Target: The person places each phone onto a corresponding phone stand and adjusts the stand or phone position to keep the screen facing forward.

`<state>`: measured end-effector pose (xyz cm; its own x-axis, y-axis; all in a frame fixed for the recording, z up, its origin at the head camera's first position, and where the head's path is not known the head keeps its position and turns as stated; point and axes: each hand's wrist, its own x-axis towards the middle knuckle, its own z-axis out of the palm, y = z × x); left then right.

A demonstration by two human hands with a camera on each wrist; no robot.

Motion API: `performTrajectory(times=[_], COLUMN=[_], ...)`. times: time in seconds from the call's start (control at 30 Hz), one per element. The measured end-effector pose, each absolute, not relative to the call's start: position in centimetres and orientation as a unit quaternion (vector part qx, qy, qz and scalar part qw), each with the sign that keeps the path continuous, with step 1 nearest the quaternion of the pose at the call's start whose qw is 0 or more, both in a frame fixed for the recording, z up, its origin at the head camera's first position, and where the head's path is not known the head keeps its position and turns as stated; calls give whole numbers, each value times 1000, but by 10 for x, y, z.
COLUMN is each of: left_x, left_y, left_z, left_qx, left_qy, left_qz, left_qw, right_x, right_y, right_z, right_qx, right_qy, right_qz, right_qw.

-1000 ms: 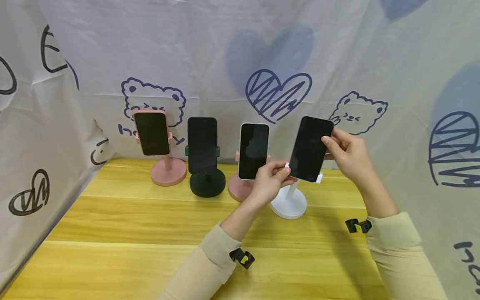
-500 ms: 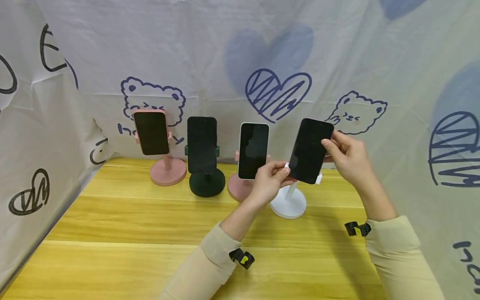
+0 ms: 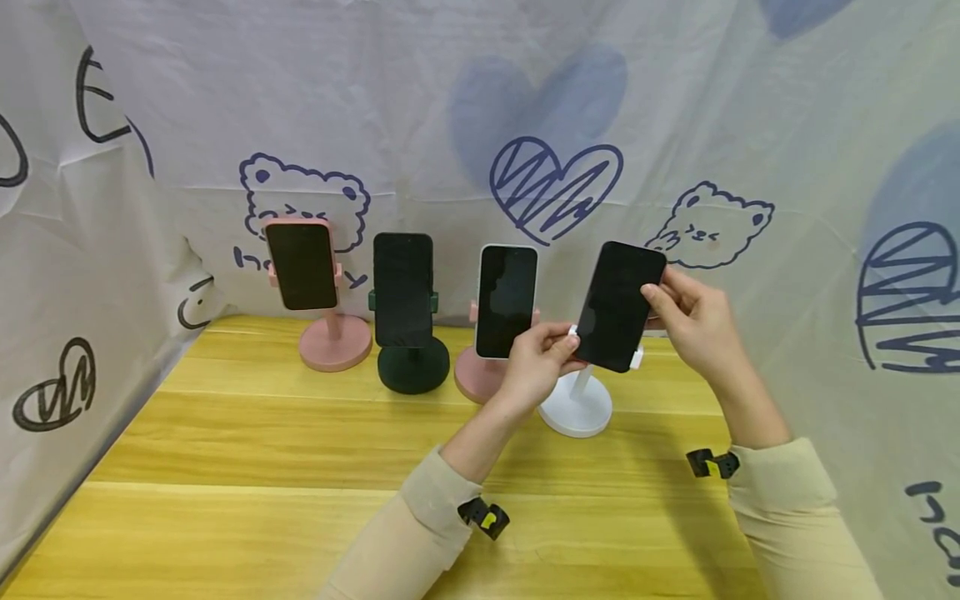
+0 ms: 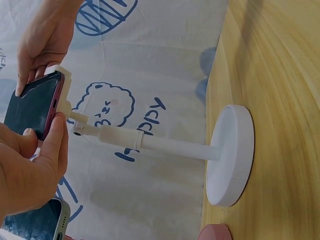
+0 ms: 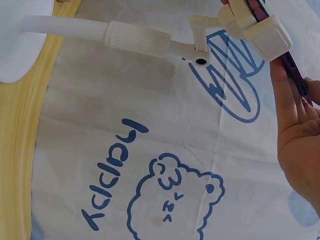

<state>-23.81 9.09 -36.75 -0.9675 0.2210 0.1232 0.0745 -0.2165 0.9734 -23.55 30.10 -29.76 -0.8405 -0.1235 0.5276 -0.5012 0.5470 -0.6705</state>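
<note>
A dark smartphone [image 3: 621,304] with a reddish edge sits tilted in the white holder of a phone stand [image 3: 576,408] on the right of the row. My right hand [image 3: 693,321] pinches the phone's upper right edge, thumb on the screen side and fingers behind. At the lower left corner, my left hand [image 3: 542,358] grips the holder's clamp, its thumb by the screen's edge. The left wrist view shows the stand's slim stem [image 4: 175,147] and round base. In the right wrist view, the clamp [image 5: 272,37] lies against the phone's back, with the hinge arm behind it.
To the left stand three more stands with phones: a white-edged phone [image 3: 507,302] on pink, a black phone [image 3: 403,287] on dark green, and a pink-edged phone [image 3: 302,267] on pink. A printed cloth [image 3: 420,108] hangs behind the wooden table [image 3: 262,500].
The phone has slid slightly down in the white holder, and my right hand has moved down with it. My left hand keeps its grip at the clamp.
</note>
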Motion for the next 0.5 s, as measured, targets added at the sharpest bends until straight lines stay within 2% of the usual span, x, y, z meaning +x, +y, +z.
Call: performTrajectory(times=[0.5], left_x=[-239], left_y=[93], left_z=[-369], left_qx=[113], left_qy=[639], left_qz=[760], left_qw=[22], right_x=[-236], right_y=[304], right_z=[-306], right_qx=[178], right_qy=[-853], right_qz=[448], right_qw=[198])
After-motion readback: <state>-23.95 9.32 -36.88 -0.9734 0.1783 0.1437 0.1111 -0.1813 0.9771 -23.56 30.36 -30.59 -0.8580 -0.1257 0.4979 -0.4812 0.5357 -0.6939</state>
